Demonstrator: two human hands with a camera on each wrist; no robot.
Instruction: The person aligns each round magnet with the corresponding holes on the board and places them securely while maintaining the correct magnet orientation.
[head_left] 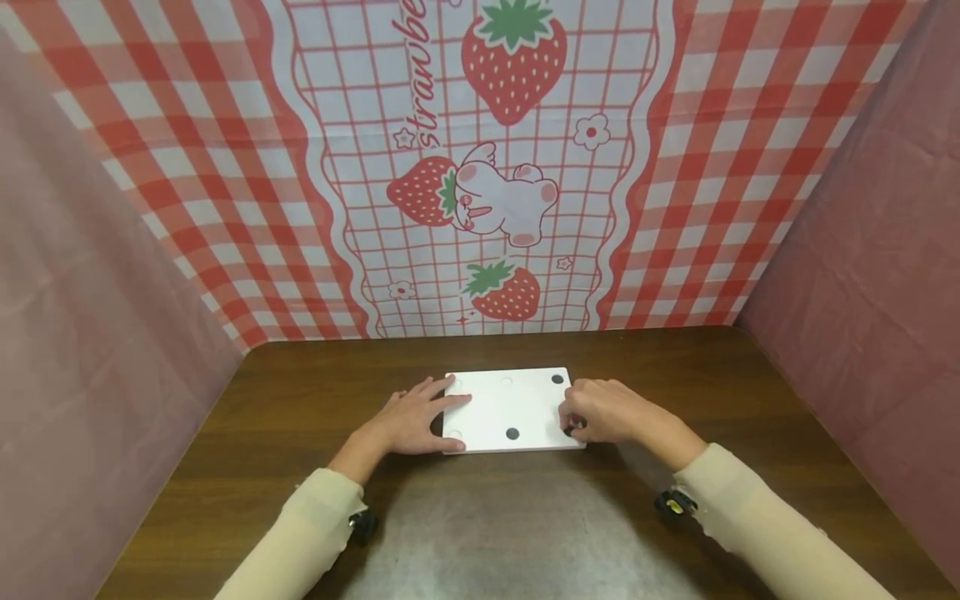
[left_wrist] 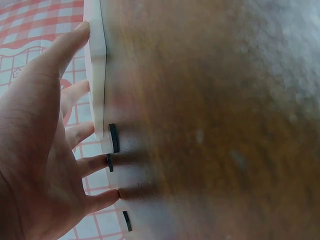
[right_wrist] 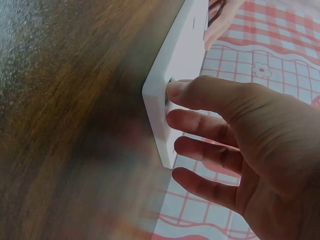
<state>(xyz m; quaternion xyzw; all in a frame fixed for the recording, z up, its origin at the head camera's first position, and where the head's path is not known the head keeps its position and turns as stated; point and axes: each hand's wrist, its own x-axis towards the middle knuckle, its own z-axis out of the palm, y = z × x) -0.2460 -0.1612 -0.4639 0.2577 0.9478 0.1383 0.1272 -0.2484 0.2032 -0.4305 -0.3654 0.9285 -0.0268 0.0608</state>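
Observation:
A white rectangular board [head_left: 491,408] with round recesses lies on the table. Black discs sit in its far right recess and its near middle recess [head_left: 513,433]. At the near right corner, my right hand [head_left: 609,410] pinches another black disc [head_left: 568,432] at its recess, thumb on it and fingers curled. My left hand [head_left: 414,419] spreads over the board's left end, thumb on the near edge, two fingertips on its top. Below the left fingers, the left wrist view shows several loose black discs [left_wrist: 114,138] on the table, mostly hidden from the head view.
The brown wooden table [head_left: 480,517] reaches back to a strawberry-print cloth [head_left: 487,208] hung behind it. Pink cloth walls [head_left: 862,275] stand on both sides. Pale recesses without black discs show along the board's left and far middle.

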